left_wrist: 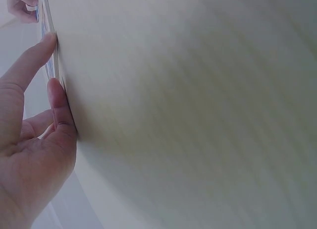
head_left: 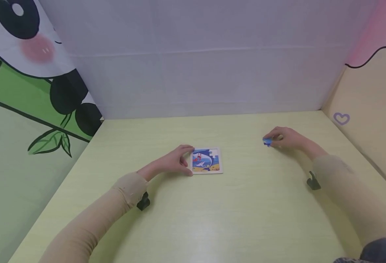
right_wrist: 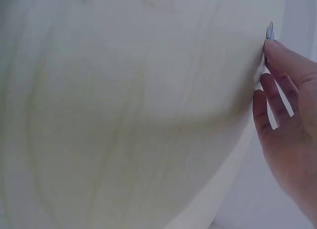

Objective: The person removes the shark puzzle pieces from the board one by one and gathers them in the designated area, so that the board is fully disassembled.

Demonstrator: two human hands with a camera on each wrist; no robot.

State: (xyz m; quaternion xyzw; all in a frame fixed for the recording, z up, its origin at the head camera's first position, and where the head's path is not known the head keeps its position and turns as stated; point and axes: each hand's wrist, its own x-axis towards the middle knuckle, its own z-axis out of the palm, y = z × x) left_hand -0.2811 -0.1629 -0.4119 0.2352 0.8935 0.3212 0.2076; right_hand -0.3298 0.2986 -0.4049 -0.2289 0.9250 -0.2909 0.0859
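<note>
A small square jigsaw puzzle (head_left: 207, 160) in a pale frame lies flat on the table, picturing a whale over a sandy sea floor. Pale bare backing shows at its upper right. My left hand (head_left: 174, 160) holds the frame's left side, thumb at the near corner and a finger at the far one; the left wrist view shows both digits against the frame's edge (left_wrist: 53, 45). Off to the right, my right hand (head_left: 286, 138) pinches a blue puzzle piece (head_left: 267, 142) between thumb and fingers. Edge-on, the piece (right_wrist: 270, 30) pokes out past the thumb in the right wrist view.
The pale wood-look table (head_left: 212, 212) meets a whitish wall sheet (head_left: 206, 80) at the back. Printed panels flank it, with a cartoon figure (head_left: 38, 47) on the left and a small heart (head_left: 341, 118) on the right. Dark fabric (head_left: 383, 250) shows at the lower right corner.
</note>
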